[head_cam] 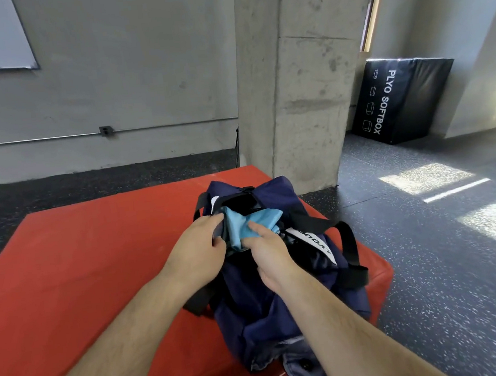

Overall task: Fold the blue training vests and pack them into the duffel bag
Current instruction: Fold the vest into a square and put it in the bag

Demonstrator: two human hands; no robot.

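Note:
A navy duffel bag [252, 311] with black straps lies on the right part of a red soft box [96, 263], its top opening facing up. A folded light blue vest [244, 221] sits in the opening, partly inside the bag. My left hand [197, 244] grips the left edge of the opening, fingers curled over the fabric beside the vest. My right hand [268, 252] grips the vest's near end, with the forefinger lying on top of it. The bag's inside is dark and hidden.
A concrete pillar [296, 77] rises right behind the red box. A black plyo soft box [399, 100] leans against the far right wall. Dark speckled rubber floor [443, 244] surrounds the box, with sunlit patches on the right.

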